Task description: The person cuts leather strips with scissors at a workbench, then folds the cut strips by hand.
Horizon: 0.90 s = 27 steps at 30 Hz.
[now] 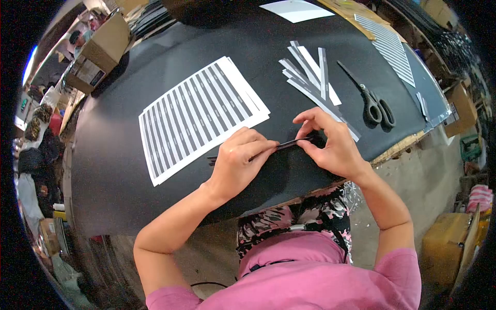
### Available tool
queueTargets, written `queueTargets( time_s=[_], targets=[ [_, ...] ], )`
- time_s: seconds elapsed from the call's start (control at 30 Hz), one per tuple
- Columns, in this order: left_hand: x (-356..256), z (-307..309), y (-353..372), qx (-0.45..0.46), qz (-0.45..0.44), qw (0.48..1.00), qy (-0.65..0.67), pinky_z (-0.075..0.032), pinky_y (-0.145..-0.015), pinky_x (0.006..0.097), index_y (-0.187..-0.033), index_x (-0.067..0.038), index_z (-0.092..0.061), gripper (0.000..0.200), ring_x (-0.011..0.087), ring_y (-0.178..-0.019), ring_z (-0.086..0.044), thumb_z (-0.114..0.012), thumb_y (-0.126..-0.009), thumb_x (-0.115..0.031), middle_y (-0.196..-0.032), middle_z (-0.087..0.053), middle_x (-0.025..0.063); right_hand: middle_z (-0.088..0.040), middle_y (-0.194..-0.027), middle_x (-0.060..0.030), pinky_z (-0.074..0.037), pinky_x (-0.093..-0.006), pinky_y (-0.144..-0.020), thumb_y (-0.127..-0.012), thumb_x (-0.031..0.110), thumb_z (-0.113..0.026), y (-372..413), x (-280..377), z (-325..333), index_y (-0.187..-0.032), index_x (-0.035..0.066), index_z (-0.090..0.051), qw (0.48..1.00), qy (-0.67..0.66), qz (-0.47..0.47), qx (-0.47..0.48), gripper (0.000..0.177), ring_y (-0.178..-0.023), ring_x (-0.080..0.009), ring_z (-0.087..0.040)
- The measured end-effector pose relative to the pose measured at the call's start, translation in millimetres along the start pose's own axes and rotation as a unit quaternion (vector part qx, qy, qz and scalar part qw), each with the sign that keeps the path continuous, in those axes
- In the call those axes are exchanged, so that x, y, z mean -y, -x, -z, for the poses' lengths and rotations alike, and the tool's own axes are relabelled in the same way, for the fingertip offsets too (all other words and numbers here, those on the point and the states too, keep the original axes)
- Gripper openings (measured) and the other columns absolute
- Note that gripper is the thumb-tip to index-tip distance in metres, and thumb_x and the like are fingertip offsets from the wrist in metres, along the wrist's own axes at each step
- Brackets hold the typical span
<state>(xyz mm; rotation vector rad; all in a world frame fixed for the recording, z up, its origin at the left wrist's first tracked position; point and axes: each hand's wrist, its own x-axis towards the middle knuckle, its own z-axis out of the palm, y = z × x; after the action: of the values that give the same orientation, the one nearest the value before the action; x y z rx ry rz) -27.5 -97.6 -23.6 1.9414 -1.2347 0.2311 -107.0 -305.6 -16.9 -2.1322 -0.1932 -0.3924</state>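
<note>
Thin dark strips (287, 145) stretch between my two hands above the near edge of the black table. My left hand (240, 157) is closed round them, thumb against the fingers, with dark ends showing past its left side. At their right end my right hand (330, 147) pinches them between thumb and fingertips. Striped printed sheets (194, 116) lie in a stack beyond my left hand. Past my right hand, several cut grey and white strips (315, 77) are fanned out. Black-handled scissors (369, 101) rest to their right, blades pointing away.
The black table (113, 191) spans the middle. At its far side lies a white sheet (297, 10); another striped sheet (387, 46) is at the far right. A cardboard box (98, 54) stands far left, a yellow-brown box (447, 248) lower right. A person (77, 40) shows far left.
</note>
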Motion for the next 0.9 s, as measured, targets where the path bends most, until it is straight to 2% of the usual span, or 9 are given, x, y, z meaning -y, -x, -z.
queueTargets(
  time_s=[0.27, 0.5, 0.57, 0.63, 0.67, 0.73, 0.8, 0.83, 0.9],
  targets=[
    [-14, 6, -16, 0.064, 0.011, 0.998, -0.021, -0.050, -0.068, 0.0320, -0.093, -0.002, -0.071, 0.020, 0.0238, -0.077, -0.063, -0.073, -0.073, -0.004, -0.080, -0.065, 0.0101, -0.059, -0.087, -0.0122, -0.047, -0.0334, -0.063, -0.073, -0.007, -0.063, 0, 7, 2, -0.110, 0.003, -0.048, 0.998, -0.031, 0.047, -0.013, 0.042, -0.075, -0.0239, -0.064],
    [-25, -13, -37, 0.094, 0.010, 0.995, 0.011, -0.050, -0.063, 0.0322, -0.090, 0.000, -0.070, 0.016, 0.0268, -0.069, -0.065, -0.072, -0.074, -0.004, -0.080, -0.067, 0.0130, -0.060, -0.082, -0.0123, -0.047, -0.0339, -0.061, -0.071, -0.006, -0.063, 6, 21, 23, -0.110, 0.003, -0.047, 0.999, -0.047, -0.021, -0.011, 0.042, -0.074, -0.0254, -0.062],
    [-31, -18, -50, 0.099, -0.008, 0.995, 0.020, -0.050, -0.062, 0.0315, -0.091, 0.000, -0.071, 0.016, 0.0211, -0.069, -0.066, -0.072, -0.075, -0.004, -0.076, -0.066, 0.0110, -0.059, -0.078, -0.0120, -0.048, -0.0339, -0.062, -0.072, -0.006, -0.061, 11, 19, 35, -0.107, 0.003, -0.049, 0.999, -0.033, 0.009, -0.031, 0.038, -0.075, -0.0257, -0.063],
    [-42, -19, -62, 0.147, 0.083, 0.982, 0.086, -0.051, -0.062, 0.0292, -0.092, 0.001, -0.071, 0.016, 0.0140, -0.069, -0.065, -0.072, -0.078, -0.006, -0.076, -0.068, 0.0089, -0.061, -0.079, -0.0125, -0.048, -0.0342, -0.063, -0.074, -0.002, -0.064, 15, 16, 55, -0.100, 0.003, -0.054, 0.999, -0.029, -0.003, -0.043, 0.029, -0.076, -0.0260, -0.063],
    [-46, -20, -68, 0.150, 0.077, 0.982, 0.090, -0.051, -0.062, 0.0292, -0.092, 0.001, -0.071, 0.016, 0.0140, -0.069, -0.065, -0.072, -0.078, -0.006, -0.076, -0.068, 0.0089, -0.061, -0.080, -0.0129, -0.048, -0.0356, -0.065, -0.075, 0.002, -0.067, 14, 7, 69, -0.098, 0.002, -0.055, 0.997, 0.034, 0.017, -0.071, 0.026, -0.077, -0.0273, -0.063],
    [-49, -21, -84, 0.242, 0.263, 0.883, 0.304, -0.052, -0.063, 0.0259, -0.094, 0.004, -0.071, 0.019, 0.0104, -0.070, -0.065, -0.072, -0.081, -0.010, -0.078, -0.070, 0.0086, -0.062, -0.083, -0.0132, -0.047, -0.0387, -0.071, -0.076, 0.009, -0.070, 12, -10, 102, -0.093, 0.002, -0.058, 0.980, 0.157, 0.016, -0.121, 0.022, -0.081, -0.0300, -0.062],
    [-44, -28, -93, 0.285, 0.305, 0.828, 0.373, -0.053, -0.063, 0.0237, -0.094, 0.006, -0.069, 0.023, 0.0134, -0.068, -0.066, -0.074, -0.081, -0.013, -0.080, -0.070, 0.0108, -0.061, -0.087, -0.0152, -0.045, -0.0430, -0.079, -0.077, 0.016, -0.072, 17, -27, 131, -0.092, 0.002, -0.056, 0.940, 0.300, -0.014, -0.163, 0.027, -0.089, -0.0335, -0.059],
    [-44, -30, -98, 0.298, 0.321, 0.811, 0.388, -0.053, -0.063, 0.0239, -0.094, 0.006, -0.069, 0.024, 0.0139, -0.068, -0.066, -0.074, -0.080, -0.013, -0.079, -0.070, 0.0107, -0.061, -0.087, -0.0152, -0.045, -0.0430, -0.079, -0.077, 0.016, -0.072, 23, -37, 136, -0.092, 0.002, -0.056, 0.938, 0.304, -0.016, -0.166, 0.027, -0.089, -0.0335, -0.059],
    [-40, -39, -102, 0.319, 0.328, 0.795, 0.398, -0.054, -0.064, 0.0245, -0.094, 0.006, -0.069, 0.024, 0.0143, -0.068, -0.066, -0.074, -0.080, -0.013, -0.079, -0.070, 0.0107, -0.059, -0.092, -0.0162, -0.044, -0.0397, -0.083, -0.078, 0.022, -0.073, 31, -52, 140, -0.100, 0.001, -0.054, 0.915, 0.374, -0.093, -0.122, 0.036, -0.096, -0.0313, -0.057]
  ],
)
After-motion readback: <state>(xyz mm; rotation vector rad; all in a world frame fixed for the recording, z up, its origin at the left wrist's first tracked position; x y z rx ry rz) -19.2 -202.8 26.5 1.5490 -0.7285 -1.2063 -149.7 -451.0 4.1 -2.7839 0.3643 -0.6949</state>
